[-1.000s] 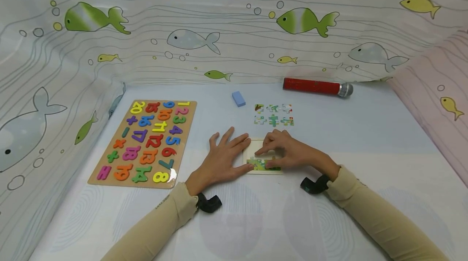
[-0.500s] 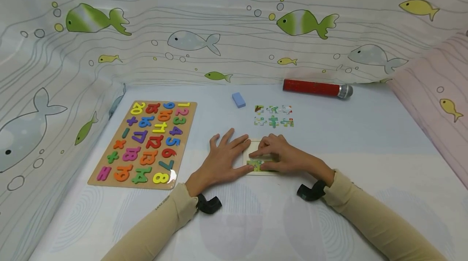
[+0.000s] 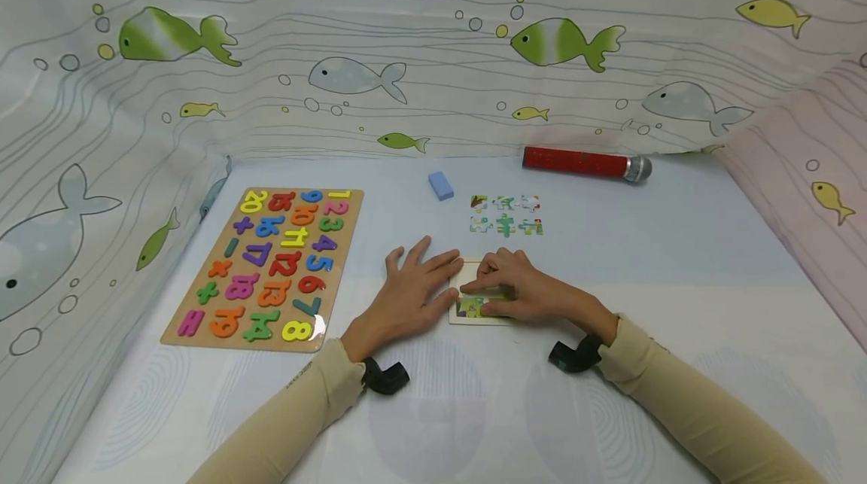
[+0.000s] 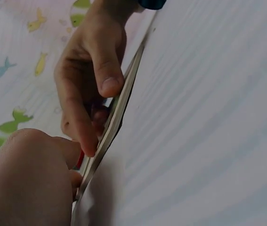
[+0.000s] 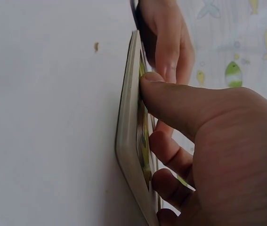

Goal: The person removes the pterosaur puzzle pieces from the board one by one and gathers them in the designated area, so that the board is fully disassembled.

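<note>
1. The tan left sleeve point(image 3: 287, 412) bore dark lettering point(image 3: 299, 375) near its cuff point(image 3: 346, 363).
2. A curved black device point(image 3: 386, 378) sat beside that cuff.
3. Right of that cuff were a second tan sleeve point(image 3: 704, 397) and black device point(image 3: 576, 354).

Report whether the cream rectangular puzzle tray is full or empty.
Partly filled: the tray holds green puzzle pieces along its near side, bare surface beyond.

A pale tabletop point(image 3: 677, 243) holds a number board point(image 3: 264, 269) at left, blue block point(image 3: 441, 186), puzzle pieces point(image 3: 505, 226), red microphone point(image 3: 576, 162) and, nearer, a puzzle tray point(image 3: 470, 273).
</note>
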{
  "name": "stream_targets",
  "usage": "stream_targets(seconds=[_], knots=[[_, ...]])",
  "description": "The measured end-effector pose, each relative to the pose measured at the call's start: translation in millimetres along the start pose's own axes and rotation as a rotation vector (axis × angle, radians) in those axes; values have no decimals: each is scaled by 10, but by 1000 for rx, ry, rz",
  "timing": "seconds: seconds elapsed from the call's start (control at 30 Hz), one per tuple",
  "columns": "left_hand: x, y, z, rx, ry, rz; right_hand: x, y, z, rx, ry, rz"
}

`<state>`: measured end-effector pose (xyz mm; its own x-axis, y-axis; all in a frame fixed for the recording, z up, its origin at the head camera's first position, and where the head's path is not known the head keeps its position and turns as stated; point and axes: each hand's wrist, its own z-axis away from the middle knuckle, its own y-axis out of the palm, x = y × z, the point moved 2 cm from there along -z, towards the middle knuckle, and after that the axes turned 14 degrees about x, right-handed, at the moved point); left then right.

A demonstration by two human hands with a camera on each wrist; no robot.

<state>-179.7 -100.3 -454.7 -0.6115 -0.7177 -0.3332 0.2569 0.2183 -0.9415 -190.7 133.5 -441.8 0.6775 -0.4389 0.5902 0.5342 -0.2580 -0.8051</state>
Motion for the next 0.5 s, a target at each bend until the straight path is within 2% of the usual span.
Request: stream_targets(seconds=[0.37, 0.5], knots=[[123, -85, -82, -40, -32, -52, 21, -16, 11, -2, -1, -3], [173, -95, -111, -40, -19, -47, 20, -9, -2, 6, 9, -2]])
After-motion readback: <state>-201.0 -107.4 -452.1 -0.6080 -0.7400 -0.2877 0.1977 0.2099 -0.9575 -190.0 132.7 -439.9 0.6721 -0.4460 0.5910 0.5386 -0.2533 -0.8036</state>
